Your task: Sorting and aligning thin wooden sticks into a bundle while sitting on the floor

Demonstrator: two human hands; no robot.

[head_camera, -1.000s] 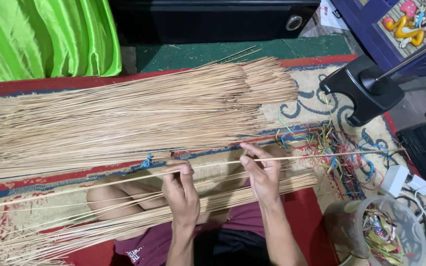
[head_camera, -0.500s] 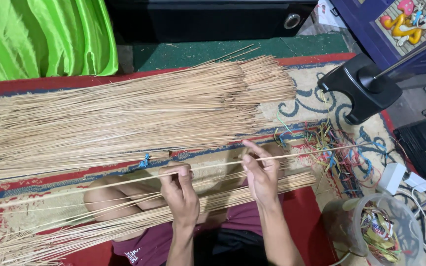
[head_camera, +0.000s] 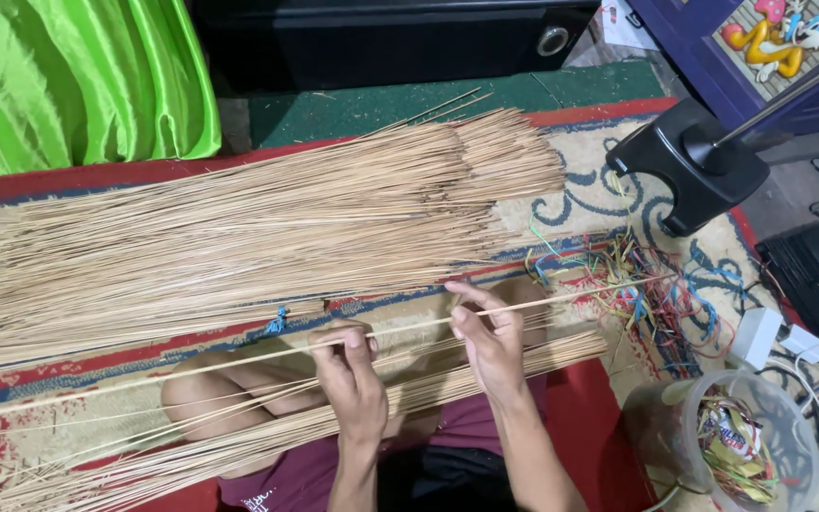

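My left hand (head_camera: 350,374) and my right hand (head_camera: 489,334) both pinch one long thin pale stick (head_camera: 239,360) that runs across the view from lower left to upper right. The hands sit close together near its middle, above my lap. A smaller bundle of the same sticks (head_camera: 239,446) lies across my legs under my hands. A big pile of sticks (head_camera: 239,228) is spread over the patterned rug (head_camera: 599,204) beyond my hands.
A tangle of coloured thin strips (head_camera: 651,294) lies on the rug to the right. A clear plastic tub (head_camera: 751,446) with scraps stands at lower right. A black stand base (head_camera: 689,171), white plug and cables (head_camera: 770,337), and green fabric (head_camera: 68,76) surround the rug.
Both hands keep hold of the single stick; the right hand has shifted slightly along it. The piles have not moved.
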